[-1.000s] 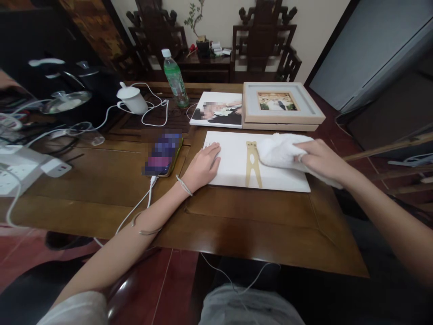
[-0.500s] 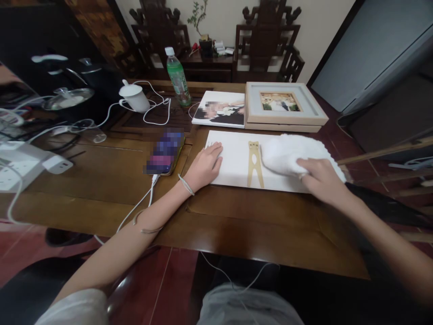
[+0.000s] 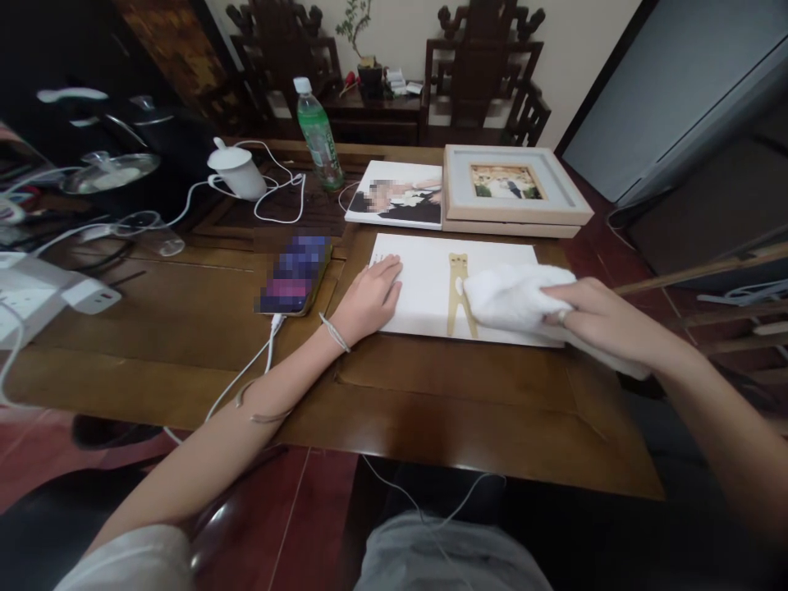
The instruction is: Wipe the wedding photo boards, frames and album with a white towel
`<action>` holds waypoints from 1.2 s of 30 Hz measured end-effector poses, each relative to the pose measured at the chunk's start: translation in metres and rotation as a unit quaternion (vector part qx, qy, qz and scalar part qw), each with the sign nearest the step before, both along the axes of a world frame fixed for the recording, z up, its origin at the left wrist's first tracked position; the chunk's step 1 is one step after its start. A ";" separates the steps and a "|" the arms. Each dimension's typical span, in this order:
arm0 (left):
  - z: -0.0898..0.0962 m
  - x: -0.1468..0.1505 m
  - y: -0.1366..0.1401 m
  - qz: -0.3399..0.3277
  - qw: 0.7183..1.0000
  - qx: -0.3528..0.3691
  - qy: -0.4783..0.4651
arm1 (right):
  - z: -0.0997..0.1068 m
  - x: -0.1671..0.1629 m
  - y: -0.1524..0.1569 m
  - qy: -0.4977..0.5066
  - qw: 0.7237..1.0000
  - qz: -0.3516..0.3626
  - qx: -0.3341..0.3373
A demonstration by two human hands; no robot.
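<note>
Two hands: left (image 3: pixel 368 297) palm-down, fingers extended on white board (image 3: pixel 422 283), right (image 3: pixel 597 318) gripping white cloth (image 3: pixel 510 294), exact hold unclear.

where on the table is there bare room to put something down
Bare tabletop runs between the white panel and the near edge; another patch lies between the power strip and smartphone. Crowded: back left, with lidded cup, bottle and pot.
</note>
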State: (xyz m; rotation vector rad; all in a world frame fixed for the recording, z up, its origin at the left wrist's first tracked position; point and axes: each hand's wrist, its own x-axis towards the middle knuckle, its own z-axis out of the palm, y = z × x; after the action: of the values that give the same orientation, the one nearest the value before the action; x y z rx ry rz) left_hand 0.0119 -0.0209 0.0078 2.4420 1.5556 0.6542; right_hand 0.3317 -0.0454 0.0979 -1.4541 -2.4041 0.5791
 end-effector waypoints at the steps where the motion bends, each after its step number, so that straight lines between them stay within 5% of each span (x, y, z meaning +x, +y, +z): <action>1: 0.000 0.000 0.000 0.000 1.000 0.000 -0.002 | -0.002 -0.004 0.013 0.000 1.000 0.007 -0.003; 5: 0.000 0.001 0.000 0.001 1.000 -0.002 -0.008 | -0.017 -0.025 0.053 0.029 0.998 -0.028 0.043; 8: 0.000 0.000 0.000 0.004 1.000 -0.002 -0.008 | -0.031 -0.049 0.056 0.040 0.996 -0.042 0.061; 14: 0.000 0.001 0.000 0.005 1.000 -0.003 0.005 | -0.048 -0.085 -0.013 -0.024 0.991 0.091 0.098; 21: 0.001 0.001 -0.001 0.003 1.000 -0.007 0.010 | -0.019 -0.081 -0.076 -0.048 0.984 0.169 0.029; 25: 0.001 0.001 0.000 0.001 1.000 -0.004 0.008 | -0.009 -0.082 -0.050 -0.076 0.985 0.152 0.027; 32: 0.000 0.001 0.000 -0.002 1.000 -0.002 -0.004 | -0.017 -0.086 0.044 -0.097 0.983 0.152 0.043; 36: -0.001 0.000 0.000 -0.002 1.000 -0.003 -0.004 | -0.028 -0.094 0.061 -0.107 0.985 0.129 0.045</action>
State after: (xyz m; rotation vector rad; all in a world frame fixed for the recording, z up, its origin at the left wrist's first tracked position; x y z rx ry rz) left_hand 0.0120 -0.0206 0.0069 2.4346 1.5486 0.6567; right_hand 0.2377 0.0155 0.0699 -1.2337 -2.7733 0.3774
